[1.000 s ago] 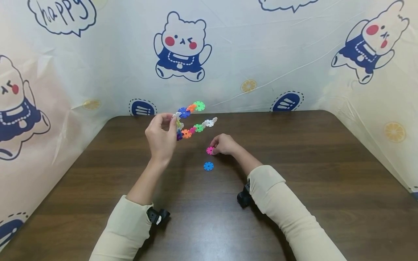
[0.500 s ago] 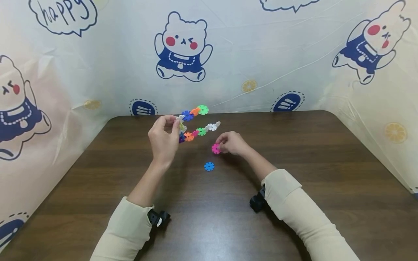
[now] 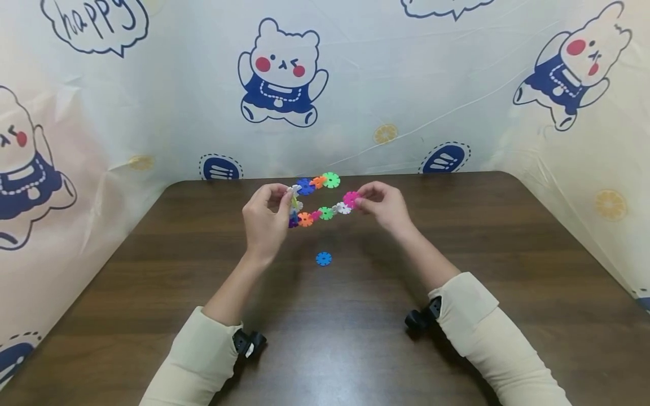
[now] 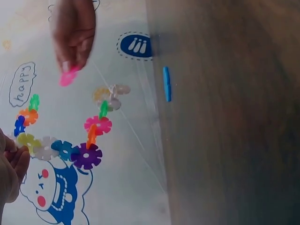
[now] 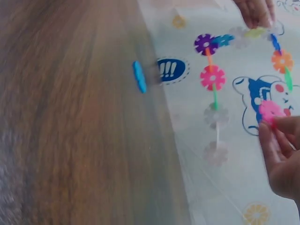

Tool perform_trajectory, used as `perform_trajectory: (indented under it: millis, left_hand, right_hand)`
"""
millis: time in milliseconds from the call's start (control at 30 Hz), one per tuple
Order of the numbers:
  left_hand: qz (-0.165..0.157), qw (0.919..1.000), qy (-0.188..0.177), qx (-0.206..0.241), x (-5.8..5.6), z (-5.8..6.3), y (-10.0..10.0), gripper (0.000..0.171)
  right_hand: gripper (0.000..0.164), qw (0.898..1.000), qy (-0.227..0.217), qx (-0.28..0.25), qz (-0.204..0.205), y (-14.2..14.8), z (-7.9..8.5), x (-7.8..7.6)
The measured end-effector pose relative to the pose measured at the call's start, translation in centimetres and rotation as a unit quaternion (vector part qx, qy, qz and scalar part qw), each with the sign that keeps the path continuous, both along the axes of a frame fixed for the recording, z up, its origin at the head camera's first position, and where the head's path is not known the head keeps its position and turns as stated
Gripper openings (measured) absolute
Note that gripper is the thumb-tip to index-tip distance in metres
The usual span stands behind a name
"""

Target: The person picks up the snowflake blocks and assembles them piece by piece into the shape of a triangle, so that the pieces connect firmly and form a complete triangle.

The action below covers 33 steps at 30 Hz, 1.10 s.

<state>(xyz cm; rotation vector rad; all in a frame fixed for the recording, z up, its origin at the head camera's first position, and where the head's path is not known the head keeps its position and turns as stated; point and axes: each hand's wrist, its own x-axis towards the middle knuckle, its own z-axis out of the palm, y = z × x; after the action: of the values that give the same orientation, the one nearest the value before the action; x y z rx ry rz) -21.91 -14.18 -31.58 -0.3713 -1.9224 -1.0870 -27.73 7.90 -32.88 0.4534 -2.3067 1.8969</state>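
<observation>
A chain of notched plastic discs (image 3: 305, 219) in several colours hangs in a U shape above the table. My left hand (image 3: 266, 220) pinches it near a white disc and a yellow disc (image 4: 29, 142). Between thumb and fingers of my right hand (image 3: 388, 208) is a loose pink disc (image 3: 351, 199). In the head view the pink disc overlaps the white end of the chain; both wrist views show it apart from the chain. One free end carries a green disc (image 3: 332, 180), the other a clear white disc (image 5: 216, 153). A single blue disc (image 3: 323, 259) lies flat on the table.
The dark wooden table (image 3: 325, 338) runs back to a pale printed cloth (image 3: 365, 90) that hangs behind and at both sides. Each wrist carries a small black camera (image 3: 249, 343).
My right hand has lifted the pink disc from near the table and brought it up and right, beside the chain. The left hand has shifted slightly right and down with the chain.
</observation>
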Motion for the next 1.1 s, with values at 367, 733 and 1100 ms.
perform_trajectory:
  millis: [367, 733, 1100]
  left_hand:
    - [-0.019, 0.9997, -0.011, 0.013, 0.4, 0.1, 0.6, 0.011]
    - [-0.049, 0.9975, -0.034, 0.039, 0.4, 0.1, 0.6, 0.012]
    - [-0.049, 0.9965, -0.052, 0.043, 2.9, 2.5, 1.8, 0.009]
  right_hand:
    - [0.012, 0.968, 0.046, -0.248, 0.003, 0.4, 1.4, 0.9]
    - [0.012, 0.960, 0.036, -0.272, 0.054, 0.4, 1.6, 1.1]
    - [0.013, 0.954, 0.028, -0.289, 0.070, 0.2, 1.7, 1.3]
